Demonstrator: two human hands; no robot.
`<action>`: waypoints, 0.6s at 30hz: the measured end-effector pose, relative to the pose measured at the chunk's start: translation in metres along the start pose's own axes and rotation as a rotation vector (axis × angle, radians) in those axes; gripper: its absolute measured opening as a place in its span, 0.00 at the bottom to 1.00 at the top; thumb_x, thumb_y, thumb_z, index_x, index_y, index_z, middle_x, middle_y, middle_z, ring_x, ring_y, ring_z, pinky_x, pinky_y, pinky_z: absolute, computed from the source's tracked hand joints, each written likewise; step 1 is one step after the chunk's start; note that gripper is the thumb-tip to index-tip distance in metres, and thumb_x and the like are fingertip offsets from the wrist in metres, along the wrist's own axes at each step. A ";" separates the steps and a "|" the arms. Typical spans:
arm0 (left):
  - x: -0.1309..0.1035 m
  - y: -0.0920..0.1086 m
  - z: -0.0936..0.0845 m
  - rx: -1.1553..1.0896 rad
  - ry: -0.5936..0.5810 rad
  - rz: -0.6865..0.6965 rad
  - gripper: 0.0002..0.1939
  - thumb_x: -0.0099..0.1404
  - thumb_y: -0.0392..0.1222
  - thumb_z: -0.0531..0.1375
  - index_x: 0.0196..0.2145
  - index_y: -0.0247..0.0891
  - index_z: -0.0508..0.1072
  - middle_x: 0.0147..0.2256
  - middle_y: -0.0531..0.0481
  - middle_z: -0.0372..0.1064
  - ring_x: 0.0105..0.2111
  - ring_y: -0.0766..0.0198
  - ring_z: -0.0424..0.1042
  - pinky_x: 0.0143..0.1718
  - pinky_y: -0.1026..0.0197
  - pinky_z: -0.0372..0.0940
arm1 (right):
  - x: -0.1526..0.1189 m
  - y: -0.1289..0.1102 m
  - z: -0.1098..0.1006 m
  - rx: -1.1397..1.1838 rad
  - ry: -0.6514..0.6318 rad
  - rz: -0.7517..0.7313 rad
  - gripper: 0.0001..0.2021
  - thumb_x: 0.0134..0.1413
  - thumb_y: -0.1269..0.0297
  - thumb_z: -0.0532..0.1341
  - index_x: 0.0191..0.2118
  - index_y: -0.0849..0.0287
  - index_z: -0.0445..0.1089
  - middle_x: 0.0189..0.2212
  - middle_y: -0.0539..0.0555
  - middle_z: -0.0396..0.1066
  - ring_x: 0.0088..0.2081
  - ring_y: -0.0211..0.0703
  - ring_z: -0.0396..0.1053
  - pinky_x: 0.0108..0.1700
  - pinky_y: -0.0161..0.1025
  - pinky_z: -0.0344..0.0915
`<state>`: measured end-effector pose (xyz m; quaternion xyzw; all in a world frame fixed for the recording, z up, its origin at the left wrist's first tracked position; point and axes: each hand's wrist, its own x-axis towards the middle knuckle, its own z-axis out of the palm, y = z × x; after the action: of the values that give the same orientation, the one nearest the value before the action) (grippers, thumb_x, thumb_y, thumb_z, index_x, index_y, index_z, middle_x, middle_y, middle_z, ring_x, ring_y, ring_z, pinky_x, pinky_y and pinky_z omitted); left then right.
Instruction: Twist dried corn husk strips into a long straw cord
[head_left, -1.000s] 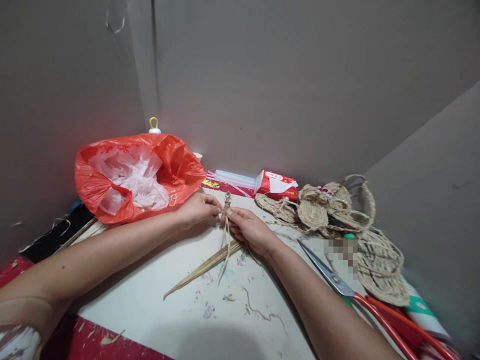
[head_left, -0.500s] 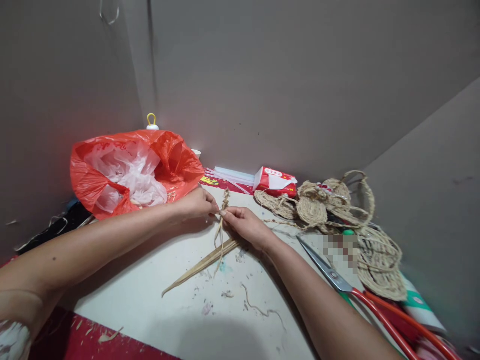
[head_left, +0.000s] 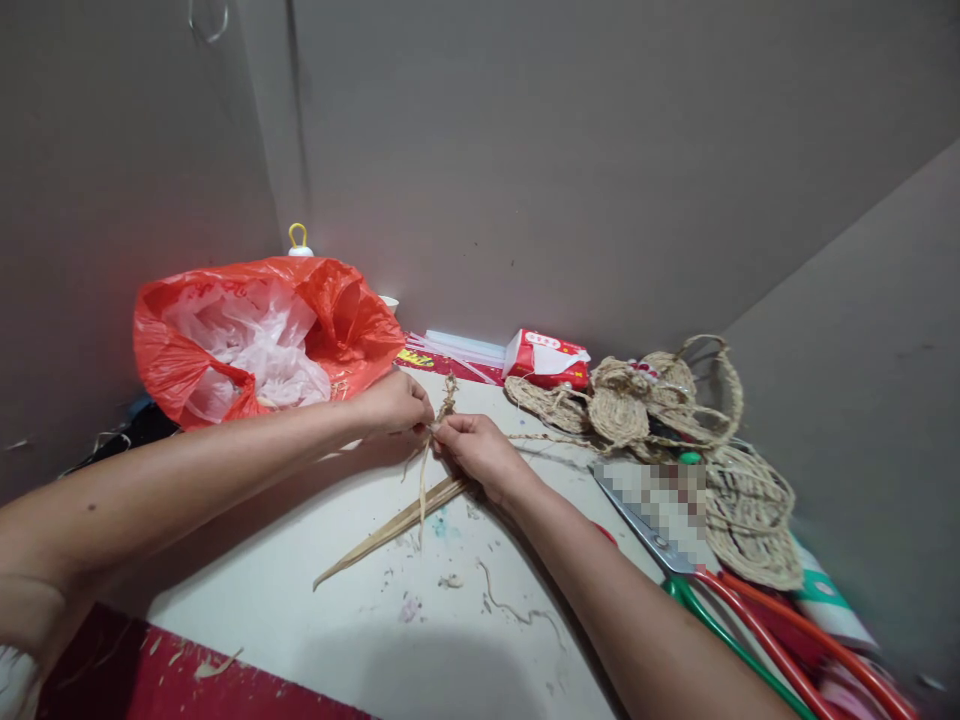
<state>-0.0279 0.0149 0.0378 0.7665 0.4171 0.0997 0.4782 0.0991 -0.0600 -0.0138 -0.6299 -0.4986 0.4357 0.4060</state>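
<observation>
Between my two hands is a thin braid of dry plant fibre [head_left: 448,396], its knotted end pointing away from me and loose strands hanging toward me. My left hand [head_left: 399,402] is closed in a pinch at the braid's left side. From the right, my right hand [head_left: 476,447] pinches the braid between thumb and forefinger. Under the hands lies a long dried leaf strip [head_left: 382,535] on the white tabletop [head_left: 315,640], partly covered by my right hand. The exact spot where the fingers meet the strands is small and partly hidden.
A red plastic bag [head_left: 169,335] with white plastic inside stands at left. Behind are a tissue pack [head_left: 540,362] and pale straws [head_left: 465,347]. Woven fibre pieces [head_left: 622,415] lie at right, near large red-handled scissors [head_left: 660,545] and a green handle [head_left: 727,630]. Fibre scraps [head_left: 517,605] dot the table.
Both hands stay pinched at the braid. The hanging strands have shifted, now falling more together toward me. The whole view has moved slightly, uncovering more of the green handle.
</observation>
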 end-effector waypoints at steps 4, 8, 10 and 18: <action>-0.010 0.007 0.013 -0.023 0.007 -0.029 0.08 0.57 0.29 0.53 0.22 0.36 0.63 0.16 0.55 0.64 0.13 0.72 0.61 0.18 0.68 0.57 | -0.005 -0.007 0.004 0.254 -0.031 0.090 0.09 0.44 0.62 0.55 0.19 0.58 0.61 0.10 0.41 0.47 0.12 0.29 0.39 0.14 0.32 0.37; -0.018 0.006 0.026 0.043 0.093 -0.008 0.05 0.58 0.30 0.52 0.27 0.37 0.61 0.17 0.55 0.65 0.16 0.69 0.64 0.19 0.67 0.58 | -0.009 -0.013 0.002 0.429 -0.100 0.145 0.08 0.40 0.64 0.58 0.18 0.60 0.59 0.12 0.44 0.54 0.13 0.26 0.41 0.14 0.29 0.34; -0.020 0.006 0.030 0.110 0.164 0.034 0.04 0.56 0.30 0.53 0.29 0.37 0.62 0.18 0.54 0.66 0.18 0.68 0.65 0.20 0.67 0.56 | -0.010 -0.015 0.000 0.498 -0.103 0.149 0.09 0.38 0.65 0.59 0.18 0.59 0.58 0.13 0.43 0.54 0.13 0.25 0.41 0.14 0.28 0.34; -0.030 0.007 0.030 0.287 0.179 0.166 0.08 0.52 0.34 0.57 0.33 0.35 0.68 0.21 0.53 0.67 0.20 0.67 0.64 0.21 0.66 0.53 | -0.009 -0.009 -0.001 0.601 -0.101 0.140 0.14 0.37 0.63 0.64 0.17 0.58 0.55 0.10 0.39 0.47 0.13 0.24 0.38 0.14 0.28 0.33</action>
<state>-0.0266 -0.0287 0.0350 0.8465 0.4034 0.1462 0.3152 0.0968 -0.0672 -0.0039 -0.4921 -0.3225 0.6210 0.5179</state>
